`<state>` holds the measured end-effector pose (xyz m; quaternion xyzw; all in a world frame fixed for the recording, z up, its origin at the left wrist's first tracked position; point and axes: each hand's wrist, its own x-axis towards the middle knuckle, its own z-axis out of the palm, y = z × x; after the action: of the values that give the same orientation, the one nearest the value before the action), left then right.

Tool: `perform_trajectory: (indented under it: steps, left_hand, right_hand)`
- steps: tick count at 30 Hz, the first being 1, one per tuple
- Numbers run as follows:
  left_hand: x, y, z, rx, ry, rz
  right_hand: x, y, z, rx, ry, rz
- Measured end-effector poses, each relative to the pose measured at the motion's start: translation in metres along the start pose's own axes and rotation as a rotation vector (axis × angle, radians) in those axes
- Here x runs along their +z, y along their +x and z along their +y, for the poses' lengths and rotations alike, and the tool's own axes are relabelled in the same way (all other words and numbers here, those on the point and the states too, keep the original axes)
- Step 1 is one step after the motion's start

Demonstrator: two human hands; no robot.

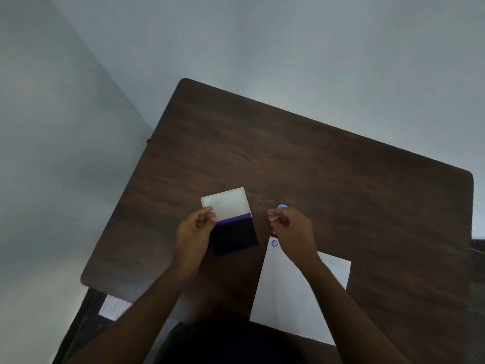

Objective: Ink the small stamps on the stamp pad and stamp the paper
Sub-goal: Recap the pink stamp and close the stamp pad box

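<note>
So far one purple mark (274, 243) is printed on the paper (294, 298). The stamp pad (235, 239) is steadied by the left hand (195, 227); whether the curled right hand (291, 228) holds anything cannot be told. More stamping likely remains.

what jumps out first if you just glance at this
Two hands meet at the middle of a dark wooden table: the left hand at the edge of an open stamp pad with its pale lid flipped back, the right hand curled beside it with a small blue stamp just beyond its fingertips. Below the right hand lies white paper with one purple print near its top left corner.
</note>
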<state>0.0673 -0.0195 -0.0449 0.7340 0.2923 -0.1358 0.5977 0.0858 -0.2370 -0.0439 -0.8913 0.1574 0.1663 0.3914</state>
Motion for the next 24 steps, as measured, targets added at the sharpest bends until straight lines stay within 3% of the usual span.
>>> perform_trajectory:
  steps: [5,9,15,24]
  left_hand:
    - [-0.012,0.003,-0.002,-0.081,-0.146,0.063]
    - [-0.014,0.007,0.002,-0.136,-0.189,0.114]
    - [-0.014,0.015,0.003,-0.133,-0.208,0.086]
    - [-0.029,0.007,0.013,-0.068,-0.174,0.026]
  right_hand:
    - [0.025,0.024,-0.03,0.048,-0.165,-0.214]
    - [0.035,0.031,-0.045,-0.043,-0.086,-0.164]
    - [0.036,0.04,-0.057,-0.022,-0.079,-0.16]
    - [0.018,0.02,-0.05,0.018,0.206,-0.104]
